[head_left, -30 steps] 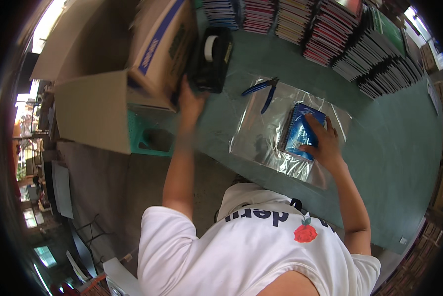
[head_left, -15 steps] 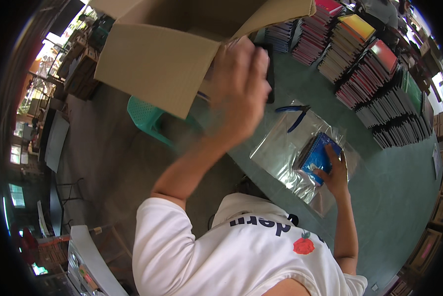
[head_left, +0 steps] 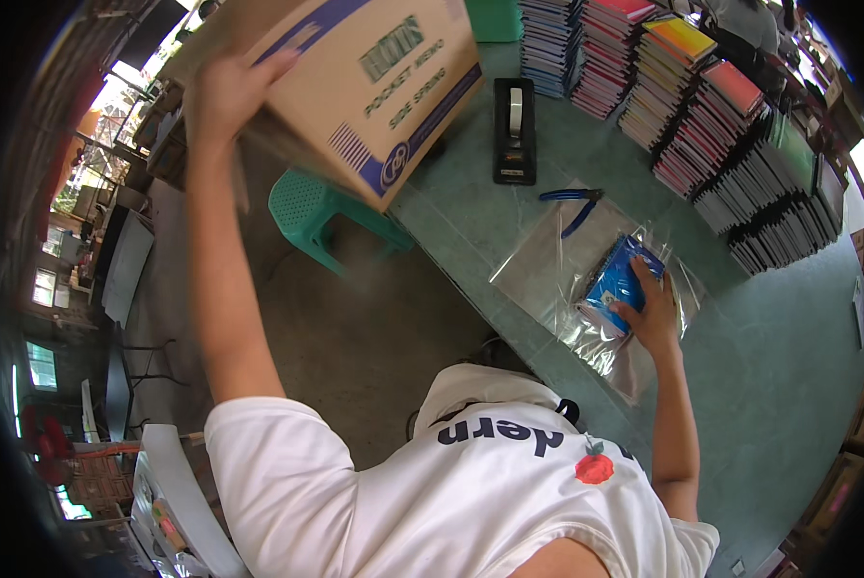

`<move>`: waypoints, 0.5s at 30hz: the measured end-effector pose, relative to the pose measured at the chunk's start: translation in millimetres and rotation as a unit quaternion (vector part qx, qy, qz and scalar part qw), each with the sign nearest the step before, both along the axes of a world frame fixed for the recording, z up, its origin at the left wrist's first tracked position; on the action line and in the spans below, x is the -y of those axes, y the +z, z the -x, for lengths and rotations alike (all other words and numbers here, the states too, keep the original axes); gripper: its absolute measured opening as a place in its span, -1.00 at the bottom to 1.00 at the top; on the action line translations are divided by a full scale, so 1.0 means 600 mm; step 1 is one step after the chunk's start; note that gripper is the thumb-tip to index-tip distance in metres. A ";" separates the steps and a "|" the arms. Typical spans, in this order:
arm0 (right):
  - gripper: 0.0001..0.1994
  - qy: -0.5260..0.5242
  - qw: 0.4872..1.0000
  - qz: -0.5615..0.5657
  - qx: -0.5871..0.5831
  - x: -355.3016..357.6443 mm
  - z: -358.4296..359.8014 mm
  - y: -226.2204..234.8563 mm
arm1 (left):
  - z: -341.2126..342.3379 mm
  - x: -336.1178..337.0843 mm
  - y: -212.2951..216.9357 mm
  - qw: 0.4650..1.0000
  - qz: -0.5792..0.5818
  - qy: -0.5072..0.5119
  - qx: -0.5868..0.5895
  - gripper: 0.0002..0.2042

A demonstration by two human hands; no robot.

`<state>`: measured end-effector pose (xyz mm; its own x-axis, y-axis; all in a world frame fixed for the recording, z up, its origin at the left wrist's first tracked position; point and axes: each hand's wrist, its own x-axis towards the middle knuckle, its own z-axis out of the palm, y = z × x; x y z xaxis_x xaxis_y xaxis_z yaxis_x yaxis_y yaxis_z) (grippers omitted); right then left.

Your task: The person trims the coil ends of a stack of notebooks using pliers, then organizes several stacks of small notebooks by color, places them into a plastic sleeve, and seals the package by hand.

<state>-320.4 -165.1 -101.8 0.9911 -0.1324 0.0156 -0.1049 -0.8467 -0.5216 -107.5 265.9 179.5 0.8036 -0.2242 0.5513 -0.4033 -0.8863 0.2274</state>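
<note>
My left hand [head_left: 230,96], slightly blurred, grips the near left edge of a brown cardboard box [head_left: 393,96]. Its fingertips lie against the printed side, and the box leans at an angle at the table's left edge. My right hand [head_left: 652,313] is closed over a small stack of blue spiral notebooks [head_left: 617,286], thumb on the near side and fingers over the cover. Under the notebooks lies a clear plastic bag [head_left: 538,255]. Blue-handled pliers [head_left: 578,204] rest across the bag's far edge.
A black tape dispenser [head_left: 515,135] stands on the green table [head_left: 740,385] beyond the pliers. Tall stacks of coloured notebooks [head_left: 706,135] line the far right. A green plastic stool [head_left: 326,217] sits on the floor below the box.
My left hand has swung left and taken hold of the box. The box has turned, bringing its printed side into view and uncovering the tape dispenser. My right hand stays on the notebooks.
</note>
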 end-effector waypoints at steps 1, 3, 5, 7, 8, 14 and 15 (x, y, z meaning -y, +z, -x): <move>-0.22 0.001 1.000 0.010 0.001 0.000 0.001 -0.003 | 0.016 -0.033 0.003 0.998 0.035 0.026 -0.043 -0.56; -0.22 0.013 1.000 0.013 0.010 0.003 0.000 -0.005 | 0.069 -0.048 -0.029 0.984 0.175 0.004 -0.040 -0.65; -0.22 0.036 0.999 0.001 0.025 0.003 -0.003 -0.007 | 0.116 -0.026 -0.075 0.985 0.146 0.091 -0.025 -0.63; -0.23 0.033 0.999 0.001 0.016 -0.005 -0.007 -0.004 | 0.123 -0.047 -0.156 0.986 0.149 0.064 0.047 -0.61; -0.23 0.025 1.000 0.006 0.008 -0.004 -0.005 -0.002 | 0.134 -0.033 -0.162 0.983 0.164 0.078 0.028 -0.60; -0.24 0.024 1.000 -0.010 0.015 0.008 -0.006 -0.004 | 0.189 0.002 -0.178 0.979 0.159 0.124 0.040 -0.68; -0.24 0.018 1.000 -0.014 0.010 0.007 -0.003 -0.003 | 0.192 -0.002 -0.194 0.983 0.116 0.121 0.075 -0.71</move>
<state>-318.5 -169.3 -103.4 0.9948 -0.0967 0.0315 -0.0638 -0.8347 -0.5470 -222.4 267.2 63.1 0.7244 0.1094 0.6806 -0.2303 -0.8922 0.3885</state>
